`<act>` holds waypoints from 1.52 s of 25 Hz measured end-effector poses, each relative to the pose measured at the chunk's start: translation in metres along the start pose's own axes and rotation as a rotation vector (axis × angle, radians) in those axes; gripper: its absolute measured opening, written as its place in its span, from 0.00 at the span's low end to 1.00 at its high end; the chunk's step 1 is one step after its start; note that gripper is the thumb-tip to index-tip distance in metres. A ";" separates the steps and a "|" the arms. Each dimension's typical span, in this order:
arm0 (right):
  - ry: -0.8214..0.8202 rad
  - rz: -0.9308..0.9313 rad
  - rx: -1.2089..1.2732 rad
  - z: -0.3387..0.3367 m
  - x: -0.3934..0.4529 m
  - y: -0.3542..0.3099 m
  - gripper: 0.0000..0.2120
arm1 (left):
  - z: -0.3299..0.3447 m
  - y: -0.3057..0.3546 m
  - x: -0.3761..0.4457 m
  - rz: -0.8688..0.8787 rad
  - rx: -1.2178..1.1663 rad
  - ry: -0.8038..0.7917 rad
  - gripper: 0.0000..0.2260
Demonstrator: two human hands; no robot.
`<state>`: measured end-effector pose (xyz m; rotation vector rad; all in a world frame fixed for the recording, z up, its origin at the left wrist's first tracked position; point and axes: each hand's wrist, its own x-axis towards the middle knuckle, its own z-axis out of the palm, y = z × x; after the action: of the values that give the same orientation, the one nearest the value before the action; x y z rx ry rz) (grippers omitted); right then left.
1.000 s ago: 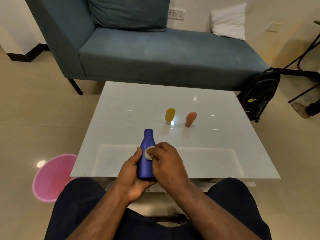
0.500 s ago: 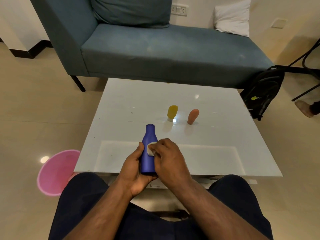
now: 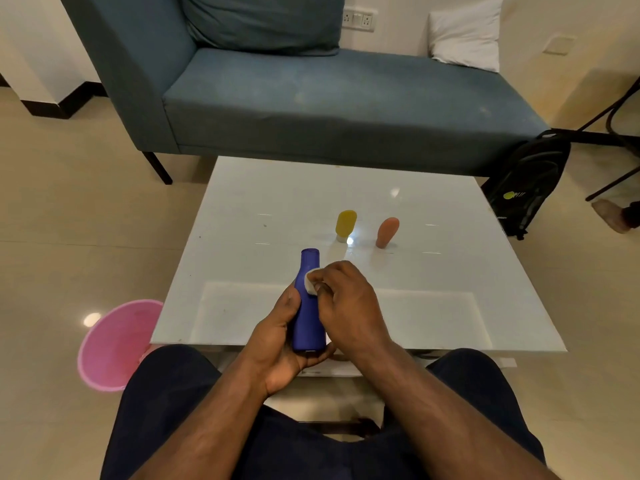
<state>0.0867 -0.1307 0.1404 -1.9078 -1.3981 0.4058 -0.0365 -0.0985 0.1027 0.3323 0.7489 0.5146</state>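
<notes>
- Left hand (image 3: 277, 344) grips the blue bottle (image 3: 308, 306) upright over the white table (image 3: 433, 306)'s near edge.
- Right hand (image 3: 346, 299) pinches a white pad (image 3: 310, 282) against the bottle's shoulder.
- Yellow bottle (image 3: 345, 225) and orange bottle (image 3: 387, 232) stand well beyond.

Deep blue plastic bottle (image 3: 308, 317), small white pad (image 3: 310, 283). Yellow squeeze tube (image 3: 345, 223), orange squeeze tube (image 3: 388, 231) on glossy white table (image 3: 433, 289). Pink round bin (image 3: 114, 344), teal fabric couch (image 3: 329, 98).

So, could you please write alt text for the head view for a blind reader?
A person's left hand grips a blue bottle while the right hand presses a white pad against it, at a white table with a yellow bottle and an orange bottle.
</notes>
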 end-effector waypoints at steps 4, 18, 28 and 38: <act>0.002 -0.058 -0.008 -0.002 -0.010 0.002 0.07 | -0.002 0.002 0.001 0.064 0.109 -0.100 0.20; 0.017 0.069 0.135 -0.061 0.026 -0.026 0.08 | 0.000 0.010 0.003 0.333 0.787 0.112 0.21; -0.177 0.190 0.051 -0.051 0.019 -0.029 0.03 | -0.013 0.007 0.007 0.515 1.022 0.092 0.23; -0.197 0.209 -0.024 -0.047 0.014 -0.025 0.06 | -0.014 0.003 0.008 0.511 1.101 0.087 0.23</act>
<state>0.1037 -0.1310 0.1930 -2.0875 -1.3345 0.6961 -0.0427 -0.0898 0.0898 1.5620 0.9887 0.5533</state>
